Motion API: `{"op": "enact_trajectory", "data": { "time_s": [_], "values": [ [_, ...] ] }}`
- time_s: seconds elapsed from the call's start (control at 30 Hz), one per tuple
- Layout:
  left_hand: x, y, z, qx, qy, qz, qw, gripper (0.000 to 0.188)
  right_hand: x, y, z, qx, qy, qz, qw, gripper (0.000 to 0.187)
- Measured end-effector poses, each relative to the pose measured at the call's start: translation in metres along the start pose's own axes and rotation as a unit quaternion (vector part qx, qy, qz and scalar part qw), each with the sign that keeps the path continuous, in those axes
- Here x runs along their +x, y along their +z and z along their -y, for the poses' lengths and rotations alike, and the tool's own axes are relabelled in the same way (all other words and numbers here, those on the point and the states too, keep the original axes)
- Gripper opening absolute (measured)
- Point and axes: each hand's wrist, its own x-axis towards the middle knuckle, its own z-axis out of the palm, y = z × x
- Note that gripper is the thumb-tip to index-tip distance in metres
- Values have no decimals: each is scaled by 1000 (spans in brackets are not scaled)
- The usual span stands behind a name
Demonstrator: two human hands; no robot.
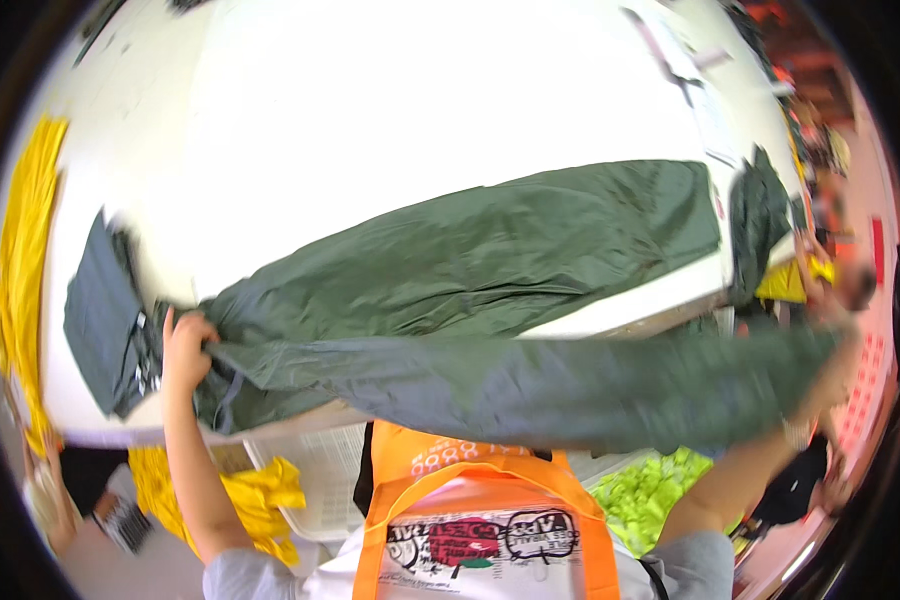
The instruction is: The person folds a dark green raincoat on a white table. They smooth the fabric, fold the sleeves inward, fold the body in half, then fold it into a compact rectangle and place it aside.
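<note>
I have a dark green garment (450,260) between my hands. My left hand (188,350) grasps its gathered end, thumb and fingers pressed together on the cloth near the table edge. My right hand (838,375) grips the far end of a long leg stretched out to my right; motion blurs it, and I cannot make out the separate fingers. That leg spans the front of the table (300,130), while the other lies rumpled across the white top behind it.

Writing shows mostly on my clothes. The orange apron (400,447) carries pale lettering across its bib, partly hidden by the cloth. Inside its neck loop, my white shirt (355,570) shows bold black outlined letters, a red shape with lettering on it, and rows of print too small to read.

Just left of my left hand lies a folded blue-grey cloth (100,315), with a small black-and-white patch (147,378) beside it; I cannot tell whether that is a label. White sheets (708,118) lie at the upper right, any print on them washed out by glare.
</note>
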Motion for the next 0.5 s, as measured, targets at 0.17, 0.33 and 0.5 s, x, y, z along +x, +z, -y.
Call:
{"op": "enact_trajectory", "data": {
  "time_s": [0.17, 0.33, 0.5],
  "values": [
    [-1, -16, -43, -17, -76, -2, 997, 58, 42, 203, -74, 166, 168, 115, 965, 44],
    [42, -7, -200, -92, 75, -60, 991, 69, 19, 316, -140, 122, 238, 245, 932, 58],
    [73, 18, -311, 29, 54, -64, 996, 76, 18, 305, -245, 65, 274, 40, 959, 44]
  ]
}}
